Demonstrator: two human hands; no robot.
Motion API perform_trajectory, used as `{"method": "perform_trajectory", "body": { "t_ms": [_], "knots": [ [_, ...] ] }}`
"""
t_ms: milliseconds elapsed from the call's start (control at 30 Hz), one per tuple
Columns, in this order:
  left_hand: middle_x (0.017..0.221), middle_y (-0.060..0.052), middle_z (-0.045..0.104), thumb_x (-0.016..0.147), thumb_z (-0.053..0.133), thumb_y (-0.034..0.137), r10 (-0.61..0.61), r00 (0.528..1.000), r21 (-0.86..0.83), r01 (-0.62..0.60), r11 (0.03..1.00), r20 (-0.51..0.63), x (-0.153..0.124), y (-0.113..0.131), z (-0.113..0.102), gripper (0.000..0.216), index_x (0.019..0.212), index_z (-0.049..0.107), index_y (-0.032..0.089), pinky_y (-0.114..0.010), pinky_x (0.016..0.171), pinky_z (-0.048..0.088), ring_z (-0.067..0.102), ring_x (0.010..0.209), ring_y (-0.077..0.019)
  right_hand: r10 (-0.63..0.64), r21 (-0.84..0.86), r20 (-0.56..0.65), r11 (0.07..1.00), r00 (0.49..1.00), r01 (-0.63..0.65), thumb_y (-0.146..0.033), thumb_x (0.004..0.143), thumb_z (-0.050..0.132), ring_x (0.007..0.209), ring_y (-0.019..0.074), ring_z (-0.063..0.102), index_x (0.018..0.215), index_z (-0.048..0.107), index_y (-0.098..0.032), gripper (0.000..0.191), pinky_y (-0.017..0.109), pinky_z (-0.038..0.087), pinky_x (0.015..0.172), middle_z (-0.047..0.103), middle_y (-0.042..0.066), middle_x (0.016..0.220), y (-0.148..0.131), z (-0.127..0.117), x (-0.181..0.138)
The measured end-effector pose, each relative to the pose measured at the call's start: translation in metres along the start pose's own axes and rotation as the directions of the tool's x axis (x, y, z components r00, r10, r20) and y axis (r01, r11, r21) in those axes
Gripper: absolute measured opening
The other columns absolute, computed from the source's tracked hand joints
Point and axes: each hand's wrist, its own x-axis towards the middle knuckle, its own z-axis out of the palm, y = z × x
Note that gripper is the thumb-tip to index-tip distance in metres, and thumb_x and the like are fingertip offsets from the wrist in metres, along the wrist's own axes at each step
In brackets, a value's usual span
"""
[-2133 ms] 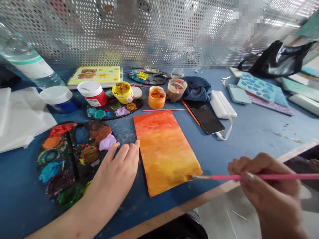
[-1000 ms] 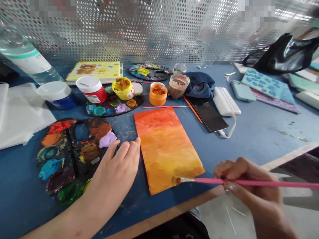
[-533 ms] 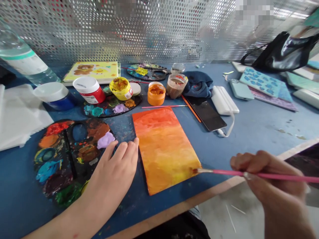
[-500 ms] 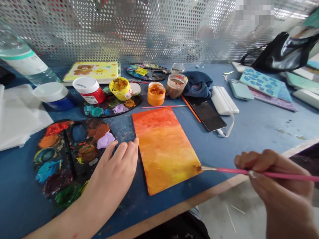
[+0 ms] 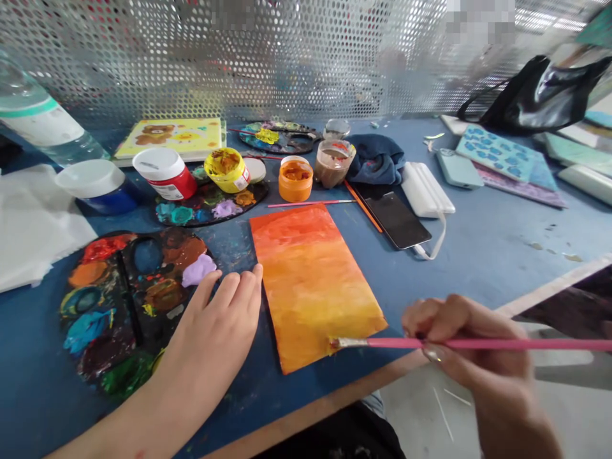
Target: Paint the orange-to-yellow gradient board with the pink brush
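A painted canvas [image 5: 313,280], blending from red-orange at the far end to yellow at the near end, lies on the blue table. My right hand [image 5: 471,357] pinches a pink-handled paintbrush [image 5: 396,343]; its bristles touch the yellow part by the near edge. My left hand [image 5: 220,331] rests palm down, fingers stretched out, with a fingertip against the canvas's left edge. Under and beside that hand is a dark palette [image 5: 131,280] with blobs of many colours, among them a lilac one near the thumb.
Behind the canvas stand an orange paint jar [image 5: 295,180], a yellow jar [image 5: 224,171], a red jar [image 5: 165,173], a blue jar [image 5: 98,186] and a cup of murky water [image 5: 333,164]. A phone [image 5: 399,220] and a white power bank [image 5: 427,190] lie to the right. A perforated metal screen [image 5: 306,60] borders the back.
My right hand has moved left with the paintbrush, its bristles going from the canvas's near right corner toward the middle of the near edge. My left hand stays at the left edge.
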Motion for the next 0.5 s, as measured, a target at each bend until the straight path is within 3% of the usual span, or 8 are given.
{"method": "perform_trajectory", "body": {
  "t_ms": [67,200,233,367,500],
  "knots": [
    [0.079,-0.011,0.053,0.078,0.031,-0.006,-0.003,1.0,-0.002,0.003,1.0,-0.003,0.0,0.0,-0.001,0.051,0.119,0.061,-0.004,-0.04,0.072,0.048,0.049,0.078,-0.0257,0.004,-0.045,0.008,0.999,1.0,-0.004,-0.016,0.084,0.06,0.067,0.016,0.054,0.078,0.057,-0.023,0.01,0.032,0.042,0.058,0.059,0.001,0.072,0.0,0.0,0.002],
    [0.079,-0.011,0.052,0.079,0.032,-0.006,0.003,1.0,0.005,-0.003,1.0,0.007,0.0,-0.001,-0.001,0.05,0.12,0.061,-0.003,-0.039,0.071,0.048,0.049,0.077,-0.0256,-0.06,-0.064,-0.255,0.997,0.965,0.045,-0.016,0.081,0.062,0.064,0.0147,0.051,0.074,0.057,-0.022,0.011,0.034,0.041,0.064,0.057,-0.001,0.07,0.001,-0.007,0.003],
    [0.079,-0.011,0.053,0.079,0.032,-0.006,0.004,1.0,0.004,-0.004,1.0,0.009,0.0,0.0,-0.001,0.05,0.12,0.06,-0.003,-0.04,0.071,0.048,0.049,0.077,-0.0256,-0.064,-0.056,-0.263,0.997,0.963,0.051,-0.016,0.081,0.062,0.065,0.0149,0.052,0.075,0.058,-0.022,0.01,0.034,0.041,0.064,0.058,0.0,0.071,0.001,-0.007,0.002],
    [0.08,-0.011,0.053,0.079,0.032,-0.007,0.0,1.0,-0.003,0.0,1.0,0.011,-0.001,0.0,0.0,0.05,0.12,0.06,-0.004,-0.04,0.072,0.049,0.049,0.077,-0.0257,-0.012,-0.063,-0.059,0.998,0.998,0.008,-0.015,0.082,0.061,0.065,0.0158,0.055,0.076,0.058,-0.023,0.01,0.035,0.043,0.063,0.059,-0.001,0.07,0.002,-0.009,0.002],
    [0.08,-0.011,0.052,0.079,0.032,-0.006,0.002,1.0,-0.012,-0.002,1.0,0.002,0.0,0.001,0.0,0.05,0.119,0.061,-0.004,-0.04,0.072,0.049,0.049,0.078,-0.026,-0.068,-0.104,-0.276,0.994,0.959,0.041,-0.014,0.079,0.064,0.064,0.0151,0.052,0.074,0.061,-0.022,0.009,0.035,0.041,0.064,0.058,-0.001,0.07,0.0,-0.012,0.005]
  ]
}}
